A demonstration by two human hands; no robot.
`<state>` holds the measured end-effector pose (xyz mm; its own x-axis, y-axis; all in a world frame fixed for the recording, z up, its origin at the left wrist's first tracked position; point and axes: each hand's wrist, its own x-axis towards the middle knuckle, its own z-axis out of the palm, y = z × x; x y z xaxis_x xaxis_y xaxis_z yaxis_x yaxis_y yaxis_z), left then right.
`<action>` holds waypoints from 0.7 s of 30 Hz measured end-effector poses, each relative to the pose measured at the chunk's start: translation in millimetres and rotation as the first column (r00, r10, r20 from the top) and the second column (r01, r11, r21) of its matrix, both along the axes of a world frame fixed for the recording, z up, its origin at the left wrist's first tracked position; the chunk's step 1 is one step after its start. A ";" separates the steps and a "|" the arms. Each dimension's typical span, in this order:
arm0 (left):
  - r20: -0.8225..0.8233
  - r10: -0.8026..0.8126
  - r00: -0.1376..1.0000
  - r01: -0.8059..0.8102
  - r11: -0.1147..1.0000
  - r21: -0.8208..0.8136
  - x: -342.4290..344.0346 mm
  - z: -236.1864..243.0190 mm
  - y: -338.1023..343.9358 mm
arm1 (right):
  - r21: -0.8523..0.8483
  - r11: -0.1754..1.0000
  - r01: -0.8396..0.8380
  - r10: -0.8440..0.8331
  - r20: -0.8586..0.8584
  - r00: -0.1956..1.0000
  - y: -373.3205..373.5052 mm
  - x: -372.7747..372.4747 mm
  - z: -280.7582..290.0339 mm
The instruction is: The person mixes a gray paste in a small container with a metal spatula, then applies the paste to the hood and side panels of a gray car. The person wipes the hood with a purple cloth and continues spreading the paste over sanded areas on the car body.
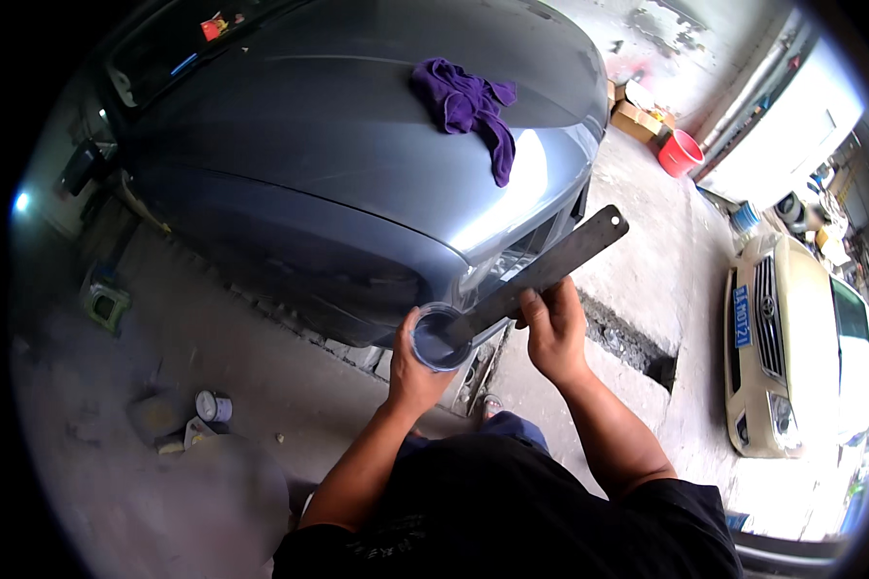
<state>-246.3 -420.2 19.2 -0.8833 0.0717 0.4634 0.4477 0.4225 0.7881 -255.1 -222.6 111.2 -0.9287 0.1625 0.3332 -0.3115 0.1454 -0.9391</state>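
My left hand [415, 374] is wrapped round a small clear cup [441, 365] with dark grey paint-like stuff in it. In my right hand [556, 333] is a long flat grey metal stirring stick [560, 259], gripped near its middle between thumb and fingers. The stick slants, its lower end inside the cup and its upper end, with a small hole, pointing up and right. Just beyond my hands is the front corner of a dark grey car [319, 193]. A crumpled purple cloth [462, 101] lies on its hood.
A beige car [792, 357] stands at the right. Farther back are a red bucket [681, 152] and cardboard boxes [635, 121]. A narrow trench [637, 352] cuts the concrete floor right of me. A paint can [213, 405] and a green item [106, 305] lie at the left.
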 end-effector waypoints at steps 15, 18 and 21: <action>0.038 0.335 0.941 -0.335 0.942 -0.001 -0.1 1.5 61.8 | -0.183 0.954 -0.238 0.247 0.030 0.968 52.1 -60.7 -3.4; 0.032 0.374 0.927 -0.373 0.927 -0.037 -1.6 3.8 61.6 | -0.213 0.964 -0.162 0.194 0.139 0.971 62.4 -72.0 -4.8; 0.080 0.406 0.910 -0.406 0.914 -0.018 -4.7 5.2 59.3 | -0.306 0.948 -0.089 0.152 0.189 0.970 65.1 -77.6 -2.7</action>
<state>-251.0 -361.0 24.3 -0.8704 -0.3007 0.3897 0.1725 0.5552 0.8136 -332.8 -157.6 108.5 -0.9907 0.1062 0.0852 -0.1028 -0.1726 -0.9796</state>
